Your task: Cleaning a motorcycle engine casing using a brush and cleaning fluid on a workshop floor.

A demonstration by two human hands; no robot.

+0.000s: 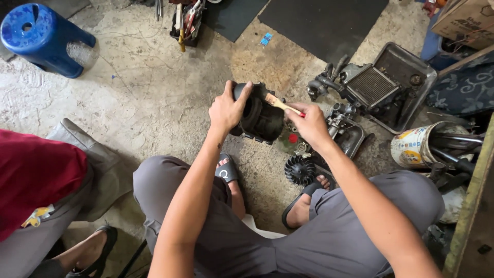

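My left hand [228, 108] grips a black, greasy engine part [261, 117] and holds it above the concrete floor between my knees. My right hand [310, 123] holds a small paintbrush [280, 103] by its wooden handle, with the bristle end resting on the top of the black part. Below my hands, a black finned fan wheel [300, 170] lies on the floor by my right foot.
A metal tray [411, 98] with a radiator-like part [373, 85] sits at the right, a smaller tray [355, 141] with carburettor parts beside it. A tin can [414, 146] holds tools. A blue stool [43, 38] stands far left, a tool caddy [188, 20] at top. Another seated person [41, 190] is at left.
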